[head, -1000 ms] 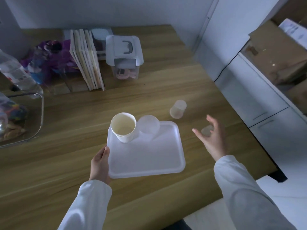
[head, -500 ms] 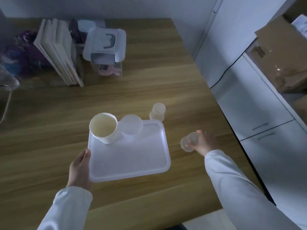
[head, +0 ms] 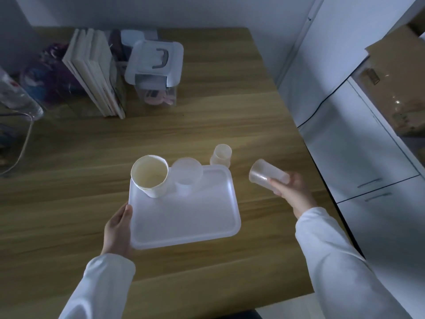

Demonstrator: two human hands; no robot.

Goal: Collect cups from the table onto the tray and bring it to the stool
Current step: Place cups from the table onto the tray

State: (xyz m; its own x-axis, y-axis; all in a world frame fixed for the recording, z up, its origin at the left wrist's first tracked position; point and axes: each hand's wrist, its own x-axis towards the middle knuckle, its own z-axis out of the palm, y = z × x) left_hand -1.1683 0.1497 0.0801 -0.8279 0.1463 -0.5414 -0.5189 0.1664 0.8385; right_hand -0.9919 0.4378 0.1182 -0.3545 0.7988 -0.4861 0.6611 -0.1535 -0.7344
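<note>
No text can be read anywhere (the cardboard box (head: 400, 88) label is too blurred).

Bottle (head: 16, 95) cropped (left edge)

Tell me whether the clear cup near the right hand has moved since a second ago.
Yes. The clear cup left the table, and the right hand now holds it tilted, nearer the tray.
</note>
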